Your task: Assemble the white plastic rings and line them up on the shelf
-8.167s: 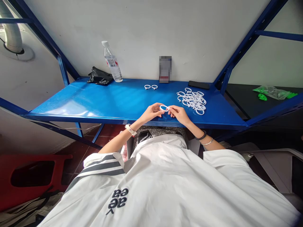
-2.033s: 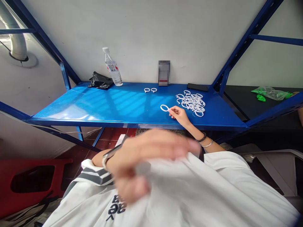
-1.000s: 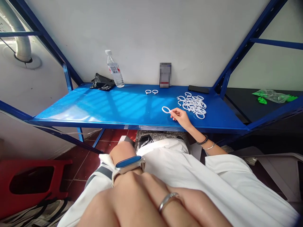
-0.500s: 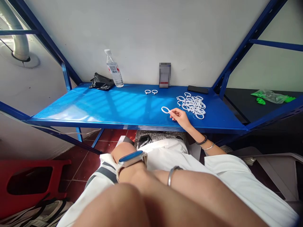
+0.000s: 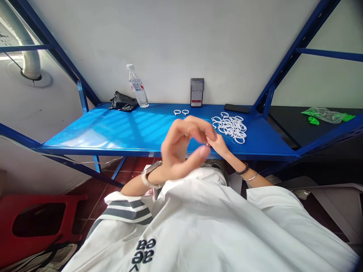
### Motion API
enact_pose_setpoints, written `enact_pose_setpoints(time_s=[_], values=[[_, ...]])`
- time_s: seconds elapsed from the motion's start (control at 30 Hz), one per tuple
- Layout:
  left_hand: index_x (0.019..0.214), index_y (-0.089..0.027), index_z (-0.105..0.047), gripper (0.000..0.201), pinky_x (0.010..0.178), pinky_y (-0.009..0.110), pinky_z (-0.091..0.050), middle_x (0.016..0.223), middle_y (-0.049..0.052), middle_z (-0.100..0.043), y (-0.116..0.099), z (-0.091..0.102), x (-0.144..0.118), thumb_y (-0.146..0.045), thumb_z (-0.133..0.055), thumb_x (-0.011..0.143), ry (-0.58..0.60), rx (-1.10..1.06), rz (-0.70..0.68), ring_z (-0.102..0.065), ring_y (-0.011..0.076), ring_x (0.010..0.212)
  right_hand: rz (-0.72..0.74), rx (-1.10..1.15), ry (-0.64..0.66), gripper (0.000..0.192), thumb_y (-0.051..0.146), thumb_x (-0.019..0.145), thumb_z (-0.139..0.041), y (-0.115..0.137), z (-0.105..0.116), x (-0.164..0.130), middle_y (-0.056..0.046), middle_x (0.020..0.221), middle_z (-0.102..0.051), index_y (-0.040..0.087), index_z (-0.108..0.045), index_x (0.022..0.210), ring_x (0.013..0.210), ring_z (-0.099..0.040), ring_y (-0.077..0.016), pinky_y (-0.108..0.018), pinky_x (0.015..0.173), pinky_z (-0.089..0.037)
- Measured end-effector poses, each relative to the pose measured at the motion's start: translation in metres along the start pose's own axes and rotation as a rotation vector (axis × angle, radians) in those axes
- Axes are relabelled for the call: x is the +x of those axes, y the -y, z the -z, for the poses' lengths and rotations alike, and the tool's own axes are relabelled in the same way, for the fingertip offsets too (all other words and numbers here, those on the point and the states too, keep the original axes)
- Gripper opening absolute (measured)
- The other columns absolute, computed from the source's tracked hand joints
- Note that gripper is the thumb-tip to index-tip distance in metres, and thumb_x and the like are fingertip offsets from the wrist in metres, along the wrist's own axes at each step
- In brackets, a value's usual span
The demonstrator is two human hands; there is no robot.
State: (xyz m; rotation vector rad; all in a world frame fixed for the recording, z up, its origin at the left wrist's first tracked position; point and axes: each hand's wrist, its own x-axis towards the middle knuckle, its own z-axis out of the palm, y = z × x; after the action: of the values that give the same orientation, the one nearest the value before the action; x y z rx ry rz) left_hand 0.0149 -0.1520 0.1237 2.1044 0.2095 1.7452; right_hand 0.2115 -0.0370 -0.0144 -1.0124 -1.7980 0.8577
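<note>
The left hand (image 5: pixel 181 149) is raised between the camera and the shelf (image 5: pixel 113 128), blurred, its fingers (image 5: pixel 198 126) curled loosely with the thumb spread below; nothing can be seen held in it, and whether the fingertips touch anything cannot be told. Behind it the right hand (image 5: pixel 217 142) is rested at the front edge of the shelf, mostly covered by the left fingers, so it cannot be told whether its grip is closed or whether a ring is pinched there; no ring is visible between the two hands. Just beyond the right hand a heap of white rings (image 5: pixel 231 126) is spread on the blue surface, tangled and plainly numerous. Farther back, near the wall, two rings (image 5: pixel 181 112) are laid side by side, apart from the heap. From this layout it is judged that the work is at an early stage: only the pair is set aside, while the bulk of the heap is left to be handled. Against the wall a phone (image 5: pixel 196 93) is propped upright, a second dark phone (image 5: pixel 237 108) is laid flat to its right, and a water bottle (image 5: pixel 137 87) is stood beside a black bag (image 5: pixel 124 102) at the left end. A green bag (image 5: pixel 326 113) is seen on the neighbouring dark surface.
</note>
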Motion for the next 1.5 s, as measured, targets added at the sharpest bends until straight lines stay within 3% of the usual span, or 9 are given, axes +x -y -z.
enact_pose_setpoints(time_s=[0.07,0.2,0.3,0.47,0.57,0.7,0.93,1.1,1.5], values=[[0.106,-0.025,-0.052,0.013,0.076,0.029,-0.053,0.102,0.004,-0.061,0.045,0.004,-0.008,-0.036,-0.053,0.099,-0.011,0.130,0.097,-0.063,0.0165,0.099,-0.021,0.056,-0.026,0.048,0.067,0.082,-0.061,0.000,-0.001,0.000,-0.003,0.068,-0.066,0.019,-0.061,0.086,0.054,-0.058,-0.0134,-0.028,0.052,-0.050],[0.126,-0.020,-0.050,0.049,0.083,0.033,-0.052,0.128,0.014,-0.058,0.140,0.015,-0.043,-0.051,-0.062,0.089,0.100,0.405,0.436,-0.059,0.0254,0.117,-0.061,0.144,-0.044,0.045,0.064,0.077,-0.069,0.001,-0.001,-0.001,-0.001,0.066,-0.065,0.020,-0.063,0.084,0.053,-0.057,-0.0129,-0.027,0.052,-0.049],[0.138,-0.020,-0.043,0.069,0.086,0.034,-0.053,0.140,0.018,-0.052,0.172,0.021,-0.065,-0.055,-0.067,0.084,0.194,0.293,0.595,-0.056,0.0284,0.123,-0.065,0.158,-0.049,0.044,0.063,0.077,-0.069,0.001,0.000,-0.001,-0.001,0.067,-0.065,0.020,-0.064,0.083,0.053,-0.057,-0.0125,-0.027,0.052,-0.048],[0.140,-0.021,-0.045,0.066,0.086,0.031,-0.053,0.136,0.015,-0.058,0.167,0.023,-0.072,-0.054,-0.065,0.086,0.303,0.041,0.685,-0.060,0.0258,0.119,-0.090,0.139,-0.078,0.044,0.064,0.079,-0.066,0.001,0.001,-0.001,-0.001,0.067,-0.064,0.020,-0.064,0.082,0.053,-0.056,-0.0117,-0.025,0.050,-0.044],[0.120,-0.016,-0.060,0.053,0.082,0.031,-0.053,0.121,0.014,-0.066,0.164,0.024,-0.072,-0.057,-0.062,0.087,0.241,0.034,0.726,-0.064,0.0248,0.109,-0.091,0.146,-0.065,0.046,0.066,0.079,-0.065,0.001,0.001,-0.001,-0.001,0.067,-0.064,0.020,-0.065,0.081,0.053,-0.055,-0.0113,-0.025,0.049,-0.043],[0.098,-0.014,-0.063,0.051,0.080,0.031,-0.053,0.095,0.010,-0.072,0.164,0.024,-0.073,-0.062,-0.063,0.084,0.191,-0.026,0.767,-0.068,0.0204,0.089,-0.086,0.134,-0.035,0.048,0.068,0.079,-0.064,0.004,0.001,-0.001,-0.001,0.067,-0.064,0.020,-0.066,0.080,0.053,-0.054,-0.0111,-0.024,0.049,-0.042],[0.082,-0.014,-0.063,0.053,0.071,0.027,-0.052,0.078,0.007,-0.072,0.163,0.025,-0.072,-0.066,-0.056,0.086,0.197,-0.011,0.822,-0.067,0.0161,0.071,-0.065,0.081,0.001,0.045,0.064,0.085,-0.059,0.005,0.000,-0.001,-0.002,0.070,-0.066,0.020,-0.067,0.086,0.054,-0.056,-0.0118,-0.025,0.052,-0.044],[0.082,-0.014,-0.062,0.053,0.059,0.027,-0.049,0.069,0.005,-0.068,0.166,0.026,-0.073,-0.067,-0.061,0.082,0.126,-0.039,0.887,-0.062,0.0140,0.055,-0.049,0.060,0.012,0.041,0.058,0.087,-0.058,0.009,0.000,-0.002,-0.002,0.073,-0.067,0.020,-0.066,0.098,0.056,-0.058,-0.0123,-0.026,0.055,-0.048],[0.082,-0.014,-0.062,0.054,0.067,0.027,-0.052,0.078,0.007,-0.073,0.161,0.025,-0.068,-0.067,-0.068,0.076,0.069,-0.134,0.910,-0.071,0.0176,0.070,0.057,-0.159,0.015,0.033,0.046,0.082,-0.065,0.008,-0.006,-0.005,-0.001,0.072,-0.065,0.020,-0.064,0.102,0.053,-0.053,-0.0118,-0.027,0.056,-0.045]])
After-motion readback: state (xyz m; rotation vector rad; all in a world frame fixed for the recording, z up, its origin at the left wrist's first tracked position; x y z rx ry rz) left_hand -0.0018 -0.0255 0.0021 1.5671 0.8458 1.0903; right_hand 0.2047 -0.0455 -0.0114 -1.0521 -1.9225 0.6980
